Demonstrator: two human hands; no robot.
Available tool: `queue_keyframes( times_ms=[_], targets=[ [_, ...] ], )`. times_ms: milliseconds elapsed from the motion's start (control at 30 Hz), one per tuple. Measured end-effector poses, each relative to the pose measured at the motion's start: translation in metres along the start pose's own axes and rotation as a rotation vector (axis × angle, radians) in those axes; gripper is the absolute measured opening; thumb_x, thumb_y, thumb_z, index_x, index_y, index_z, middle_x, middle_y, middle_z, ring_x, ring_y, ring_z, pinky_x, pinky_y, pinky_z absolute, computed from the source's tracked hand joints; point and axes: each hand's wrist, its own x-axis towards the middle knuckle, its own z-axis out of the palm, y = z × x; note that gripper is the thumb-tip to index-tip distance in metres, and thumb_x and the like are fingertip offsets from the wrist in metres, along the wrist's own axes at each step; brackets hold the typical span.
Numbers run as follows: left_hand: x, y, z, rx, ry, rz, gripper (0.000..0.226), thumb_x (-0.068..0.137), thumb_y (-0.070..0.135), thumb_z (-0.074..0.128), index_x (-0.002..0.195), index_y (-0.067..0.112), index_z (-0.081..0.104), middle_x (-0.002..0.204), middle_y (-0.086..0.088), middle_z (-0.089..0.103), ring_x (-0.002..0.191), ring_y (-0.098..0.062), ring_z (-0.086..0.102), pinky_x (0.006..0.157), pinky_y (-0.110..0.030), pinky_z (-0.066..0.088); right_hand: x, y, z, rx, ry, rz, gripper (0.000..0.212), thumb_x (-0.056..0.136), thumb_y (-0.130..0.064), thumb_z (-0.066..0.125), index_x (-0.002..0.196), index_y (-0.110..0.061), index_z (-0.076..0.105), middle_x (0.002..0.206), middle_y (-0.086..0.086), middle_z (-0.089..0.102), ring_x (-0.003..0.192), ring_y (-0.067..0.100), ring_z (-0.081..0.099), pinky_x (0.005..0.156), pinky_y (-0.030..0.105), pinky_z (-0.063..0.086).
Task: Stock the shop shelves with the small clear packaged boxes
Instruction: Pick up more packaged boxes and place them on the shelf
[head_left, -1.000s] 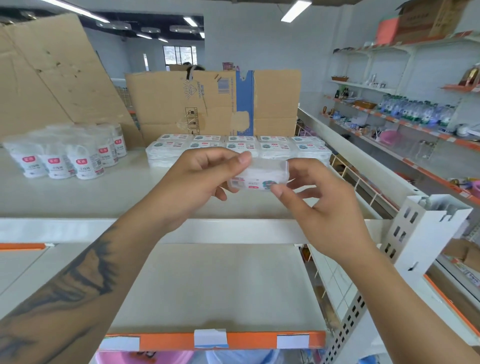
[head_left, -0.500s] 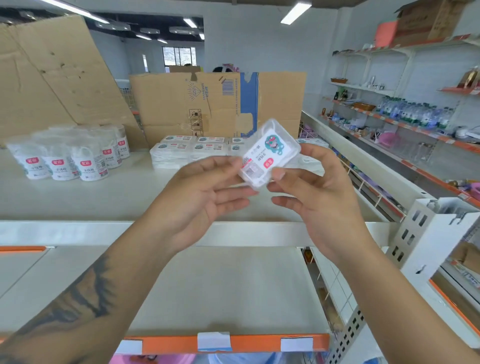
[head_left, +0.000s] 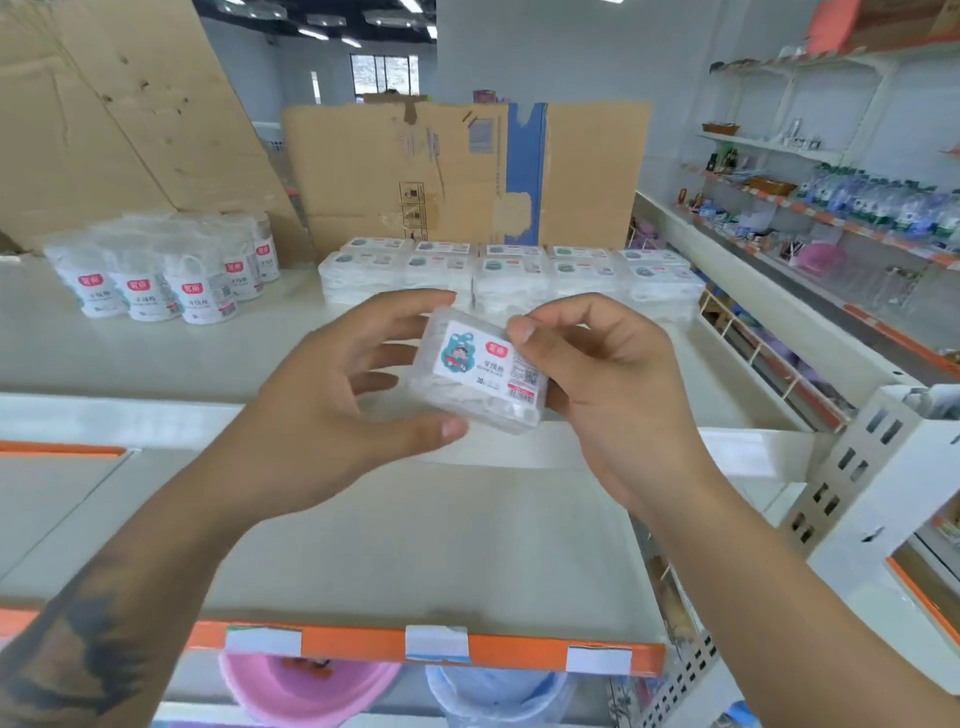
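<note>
A small clear box (head_left: 480, 376) with a white label and a cartoon picture is held in the air above the front edge of the top shelf (head_left: 156, 358). My right hand (head_left: 613, 395) pinches its right end, thumb on the label. My left hand (head_left: 343, 400) cups its left side, thumb under the front corner and fingers spread behind it. Label side faces up toward me. Two rows of stacked boxes of the same kind (head_left: 509, 275) lie at the back of the top shelf.
White round tubs with red labels (head_left: 166, 278) stand at the back left. Flattened cardboard (head_left: 467, 171) leans behind the boxes. A bare lower shelf (head_left: 415, 551) with an orange price strip sits below. Pink and blue basins (head_left: 311, 686) lie underneath. Stocked wall shelves (head_left: 857, 208) run along the right.
The box was turned from edge-on to label-up and brought lower and nearer to me. My left hand loosened from pinching the box to cupping it, while my right hand keeps its hold.
</note>
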Motion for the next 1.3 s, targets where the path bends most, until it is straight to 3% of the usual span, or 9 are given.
queue_keyframes(
  times_ms=[200, 333, 433, 567, 667, 800, 967, 1100, 1300],
  targets=[
    [-0.026, -0.005, -0.007, 0.119, 0.11, 0.009, 0.073, 0.063, 0.048, 0.087, 0.13, 0.037, 0.061, 0.123, 0.023, 0.07, 0.119, -0.005, 0.065, 0.109, -0.047, 0.047, -0.004, 0.007, 0.012, -0.225, -0.156, -0.109, 0.011, 0.088, -0.02, 0.08, 0.085, -0.016, 0.07, 0.083, -0.002, 0.074, 0.076, 0.013, 0.071, 0.069, 0.041, 0.059],
    [-0.032, -0.009, -0.026, 0.174, 0.149, -0.02, 0.075, 0.063, 0.038, 0.097, 0.129, 0.03, 0.064, 0.117, 0.026, 0.071, 0.116, 0.004, 0.064, 0.105, -0.022, 0.048, -0.009, 0.006, 0.013, -0.648, -0.406, -0.276, 0.041, 0.078, -0.033, 0.088, 0.115, -0.034, 0.07, 0.113, -0.017, 0.069, 0.108, 0.004, 0.063, 0.088, 0.014, 0.046],
    [-0.03, -0.013, -0.041, 0.197, 0.128, -0.012, 0.066, 0.065, 0.037, 0.087, 0.127, 0.032, 0.064, 0.116, 0.028, 0.071, 0.117, 0.006, 0.063, 0.101, -0.009, 0.042, -0.003, 0.0, 0.024, -0.817, -0.423, -0.301, 0.049, 0.076, -0.044, 0.086, 0.121, -0.04, 0.068, 0.115, -0.023, 0.068, 0.108, -0.001, 0.059, 0.084, 0.008, 0.041],
    [-0.028, -0.027, -0.071, 0.344, 0.134, -0.073, 0.079, 0.068, 0.06, 0.08, 0.14, 0.05, 0.05, 0.129, 0.027, 0.064, 0.128, 0.007, 0.053, 0.106, -0.023, 0.042, 0.016, -0.004, 0.058, -0.898, -0.493, -0.24, 0.045, 0.079, -0.044, 0.084, 0.12, -0.041, 0.065, 0.113, -0.021, 0.068, 0.102, -0.001, 0.06, 0.084, 0.016, 0.048],
    [-0.033, -0.043, -0.098, 0.655, 0.093, -0.212, 0.087, 0.08, 0.077, 0.065, 0.154, 0.052, 0.028, 0.151, 0.019, 0.049, 0.139, -0.012, 0.047, 0.109, -0.033, 0.039, 0.045, 0.003, 0.086, -0.971, -0.482, -0.178, 0.042, 0.082, -0.044, 0.081, 0.119, -0.041, 0.062, 0.117, -0.013, 0.066, 0.1, 0.005, 0.06, 0.087, 0.027, 0.051],
    [-0.051, -0.084, -0.116, 0.897, 0.183, -0.139, 0.075, 0.091, 0.079, 0.034, 0.145, 0.033, 0.055, 0.148, 0.006, 0.057, 0.137, -0.02, 0.052, 0.115, -0.042, 0.032, 0.08, 0.023, 0.117, -1.122, -0.469, -0.12, 0.04, 0.086, -0.041, 0.079, 0.122, -0.034, 0.065, 0.126, -0.009, 0.062, 0.104, 0.01, 0.057, 0.082, 0.022, 0.04],
    [-0.058, -0.118, -0.114, 0.914, 0.313, 0.127, 0.053, 0.099, 0.063, 0.043, 0.123, 0.025, 0.071, 0.13, 0.002, 0.069, 0.123, -0.026, 0.061, 0.108, -0.047, 0.037, 0.09, 0.045, 0.138, -1.233, -0.377, -0.145, 0.032, 0.091, -0.036, 0.073, 0.122, -0.029, 0.07, 0.121, 0.0, 0.062, 0.106, 0.018, 0.057, 0.092, 0.025, 0.042],
    [-0.057, -0.127, -0.111, 0.893, 0.374, 0.203, 0.051, 0.099, 0.061, 0.047, 0.119, 0.022, 0.072, 0.129, 0.001, 0.069, 0.13, -0.03, 0.057, 0.109, -0.054, 0.038, 0.095, 0.053, 0.144, -1.343, -0.287, -0.129, 0.036, 0.095, -0.034, 0.067, 0.132, -0.033, 0.065, 0.126, 0.003, 0.057, 0.115, 0.022, 0.056, 0.101, 0.034, 0.045],
    [-0.057, -0.135, -0.112, 0.859, 0.401, 0.262, 0.049, 0.099, 0.06, 0.051, 0.117, 0.02, 0.073, 0.128, 0.001, 0.069, 0.132, -0.03, 0.056, 0.113, -0.052, 0.034, 0.084, 0.064, 0.149, -1.403, -0.165, -0.15, 0.037, 0.097, -0.033, 0.063, 0.134, -0.036, 0.062, 0.134, -0.001, 0.057, 0.118, 0.023, 0.058, 0.099, 0.046, 0.05]
  ],
)
